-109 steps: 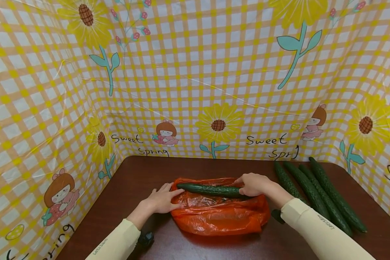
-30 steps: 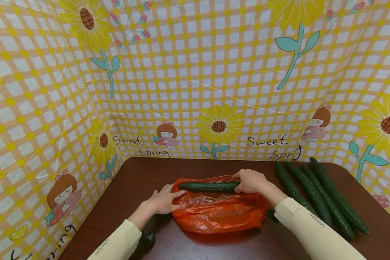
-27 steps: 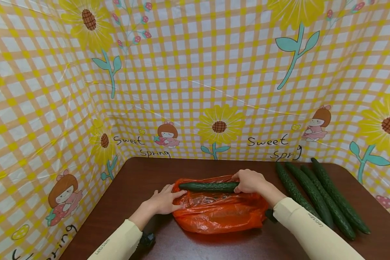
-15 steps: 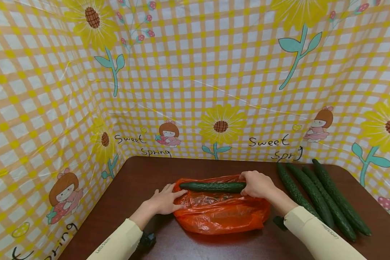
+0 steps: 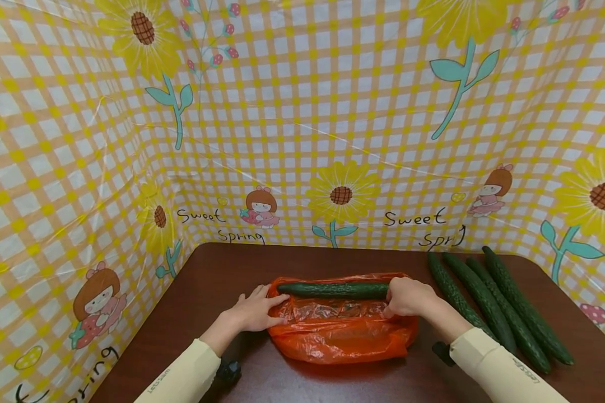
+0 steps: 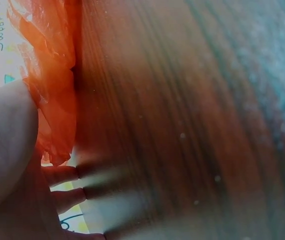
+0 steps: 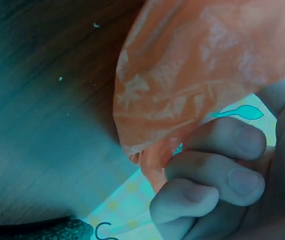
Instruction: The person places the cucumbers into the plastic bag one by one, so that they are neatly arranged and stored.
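Note:
An orange plastic bag (image 5: 339, 340) lies on the dark brown table (image 5: 227, 263), its mouth spread open towards the back. Inside the mouth a long green cucumber (image 5: 333, 290) rests lengthwise, its right end hidden at the right hand. The left hand (image 5: 251, 311) rests at the bag's left end, fingers spread, with the index finger and thumb touching the plastic. At the opposite end, the right hand (image 5: 410, 298) grips the bag's edge. Its curled fingers (image 7: 210, 172) show in the right wrist view beside the gathered orange film. The left wrist view shows the left fingers extended past the bag.
Several cucumbers (image 5: 514, 302) lie side by side on the table's right, beyond the right forearm. A checked, flower-printed cloth (image 5: 292, 140) walls in the back and both sides. Dark wrist-worn devices sit under the left cuff (image 5: 229, 370) and right cuff (image 5: 442, 354).
The right hand has moved right from the cucumber to the bag's right end, uncovering more of the cucumber. The bag's mouth is stretched wider to the right. The left hand stays in place.

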`<action>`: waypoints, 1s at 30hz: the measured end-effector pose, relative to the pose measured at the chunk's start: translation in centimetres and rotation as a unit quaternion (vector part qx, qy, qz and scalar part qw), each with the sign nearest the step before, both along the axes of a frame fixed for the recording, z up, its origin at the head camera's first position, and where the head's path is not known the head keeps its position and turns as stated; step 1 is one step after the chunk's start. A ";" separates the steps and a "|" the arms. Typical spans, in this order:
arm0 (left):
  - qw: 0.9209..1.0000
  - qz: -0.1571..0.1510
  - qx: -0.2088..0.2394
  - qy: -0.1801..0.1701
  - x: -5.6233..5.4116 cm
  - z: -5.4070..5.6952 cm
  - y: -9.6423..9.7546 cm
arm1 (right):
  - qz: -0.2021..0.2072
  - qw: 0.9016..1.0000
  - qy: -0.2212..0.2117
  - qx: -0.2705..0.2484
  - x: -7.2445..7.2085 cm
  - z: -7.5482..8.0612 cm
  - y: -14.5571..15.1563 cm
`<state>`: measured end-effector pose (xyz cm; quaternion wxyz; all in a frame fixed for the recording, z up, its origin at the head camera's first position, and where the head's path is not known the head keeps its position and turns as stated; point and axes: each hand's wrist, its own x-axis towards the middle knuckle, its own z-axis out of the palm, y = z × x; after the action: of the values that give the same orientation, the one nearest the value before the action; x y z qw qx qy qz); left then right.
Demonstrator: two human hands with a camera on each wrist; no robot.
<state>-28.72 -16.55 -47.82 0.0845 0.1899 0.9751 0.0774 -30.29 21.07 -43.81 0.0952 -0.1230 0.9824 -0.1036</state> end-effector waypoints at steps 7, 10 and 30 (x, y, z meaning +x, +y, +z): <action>1.000 -0.003 -0.005 0.008 -0.2 -0.1 0.0 | -0.033 0.999 -0.010 0.017 0.4 0.4 0.6; 1.000 -0.001 -0.003 0.007 -0.1 -0.1 0.0 | -0.032 0.999 -0.009 0.021 0.5 0.5 1.0; 1.000 0.008 0.009 -0.006 0.0 0.0 0.2 | -0.102 0.994 0.046 -0.005 -0.7 -1.1 2.1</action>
<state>-28.75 -16.40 -47.77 0.0885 0.1827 0.9753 0.0876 -31.00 23.21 -44.88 0.0383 -0.0276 0.9926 -0.1118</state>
